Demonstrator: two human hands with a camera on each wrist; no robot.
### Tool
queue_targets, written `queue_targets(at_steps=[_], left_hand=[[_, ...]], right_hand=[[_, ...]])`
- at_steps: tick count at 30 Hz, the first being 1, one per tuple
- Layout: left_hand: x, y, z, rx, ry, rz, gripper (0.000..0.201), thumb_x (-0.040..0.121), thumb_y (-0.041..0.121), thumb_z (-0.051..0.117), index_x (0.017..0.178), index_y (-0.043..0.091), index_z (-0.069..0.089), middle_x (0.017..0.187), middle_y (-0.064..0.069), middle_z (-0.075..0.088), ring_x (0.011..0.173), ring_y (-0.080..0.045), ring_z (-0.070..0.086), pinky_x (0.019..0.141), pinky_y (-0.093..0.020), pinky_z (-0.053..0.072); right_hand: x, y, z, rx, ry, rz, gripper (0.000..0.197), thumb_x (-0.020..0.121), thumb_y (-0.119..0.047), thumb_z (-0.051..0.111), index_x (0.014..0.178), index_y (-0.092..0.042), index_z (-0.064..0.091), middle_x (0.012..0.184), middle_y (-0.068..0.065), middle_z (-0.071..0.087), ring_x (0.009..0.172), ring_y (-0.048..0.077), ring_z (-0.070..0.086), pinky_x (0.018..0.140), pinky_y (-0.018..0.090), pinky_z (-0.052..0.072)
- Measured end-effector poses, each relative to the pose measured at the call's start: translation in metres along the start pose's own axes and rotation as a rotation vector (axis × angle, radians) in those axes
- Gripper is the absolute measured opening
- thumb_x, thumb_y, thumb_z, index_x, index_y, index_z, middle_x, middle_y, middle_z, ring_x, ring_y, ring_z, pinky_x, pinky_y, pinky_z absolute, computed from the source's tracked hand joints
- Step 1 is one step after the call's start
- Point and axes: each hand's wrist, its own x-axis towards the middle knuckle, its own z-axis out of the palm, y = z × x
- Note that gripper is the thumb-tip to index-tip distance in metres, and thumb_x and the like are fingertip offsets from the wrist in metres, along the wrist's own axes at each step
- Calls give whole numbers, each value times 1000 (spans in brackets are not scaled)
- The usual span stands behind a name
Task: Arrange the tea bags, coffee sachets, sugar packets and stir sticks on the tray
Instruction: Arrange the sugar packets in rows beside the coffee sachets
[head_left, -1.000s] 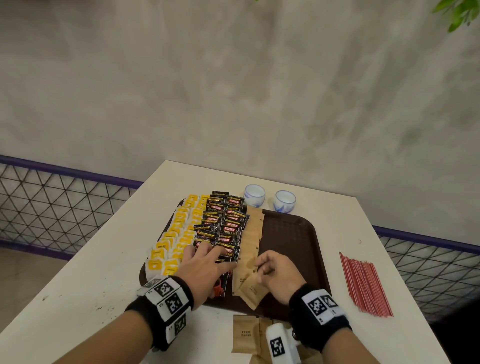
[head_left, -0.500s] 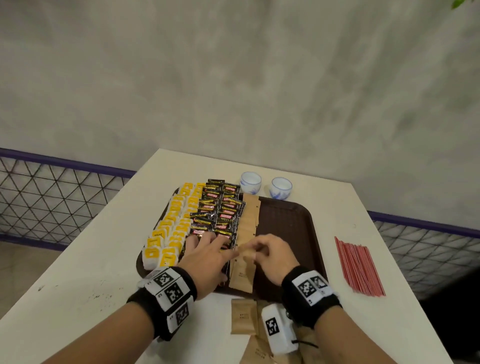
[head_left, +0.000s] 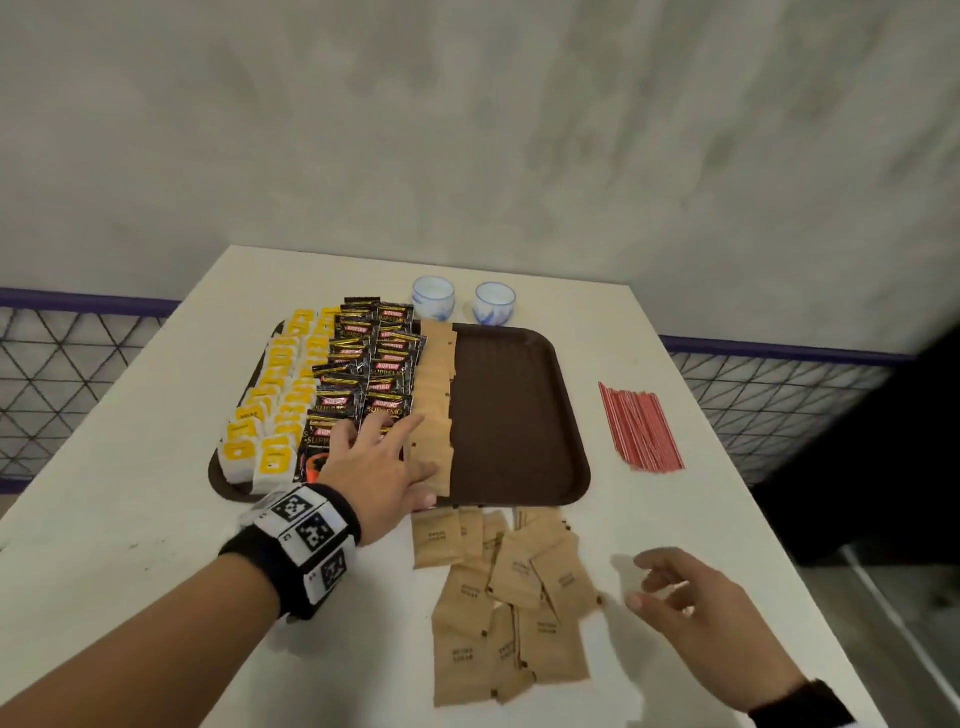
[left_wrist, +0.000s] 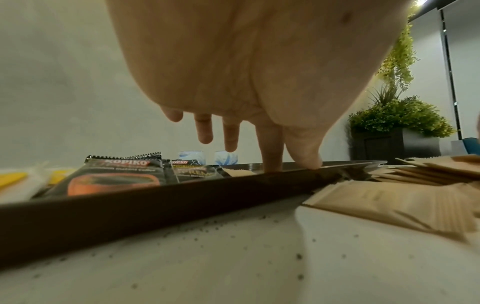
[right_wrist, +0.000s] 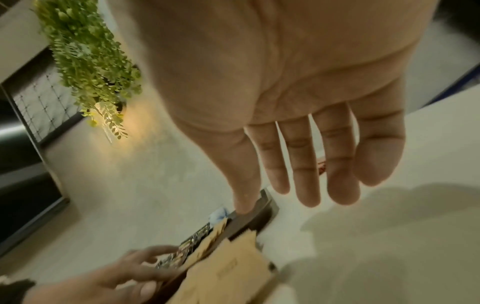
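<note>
A brown tray (head_left: 519, 415) holds rows of yellow tea bags (head_left: 280, 395), black coffee sachets (head_left: 363, 364) and a column of brown sugar packets (head_left: 434, 405). My left hand (head_left: 379, 462) lies flat with spread fingers on the nearest coffee sachets and the lowest sugar packet; the left wrist view shows its fingertips (left_wrist: 270, 164) touching down inside the tray. My right hand (head_left: 691, 608) hovers empty, fingers relaxed, just right of a loose pile of sugar packets (head_left: 509, 597) on the table. Red stir sticks (head_left: 639, 426) lie on the table right of the tray.
Two small white-and-blue cups (head_left: 462, 301) stand behind the tray on the white table (head_left: 156, 519). A mesh railing (head_left: 67, 374) runs along both sides. Potted plants (left_wrist: 400, 117) stand off to the right by the wall.
My right hand has left the tray's sugar column and pulled back right and toward me, beside the loose pile. The left hand stays flat on the tray's packets.
</note>
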Motion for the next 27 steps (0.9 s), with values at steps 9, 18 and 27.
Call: queue_targets(at_steps=[9, 18, 27], left_hand=[[0, 12, -4, -143, 54, -65, 48, 91, 58, 36, 137, 42, 34, 148, 9, 33, 134, -22, 22, 103, -50, 18], [-9, 9, -18, -359, 133, -205, 58, 89, 55, 43, 142, 42, 23, 144, 18, 36, 137, -14, 18, 108, -47, 16], [-53, -7, -33, -691, 240, -338, 53, 88, 49, 53, 137, 47, 31, 136, 22, 41, 132, -5, 18, 103, -39, 12]], right_hand=[[7, -35, 46, -74, 41, 8, 67, 76, -48, 73, 130, -23, 43, 113, -8, 48, 102, 11, 51, 84, 22, 41], [13, -26, 36, 168, -4, 30, 22, 83, -7, 67, 73, -18, 51, 69, -5, 57, 67, 15, 52, 57, 18, 42], [48, -81, 23, 523, -54, -197, 10, 93, -9, 54, 93, -17, 60, 95, 4, 63, 92, 28, 65, 73, 46, 60]])
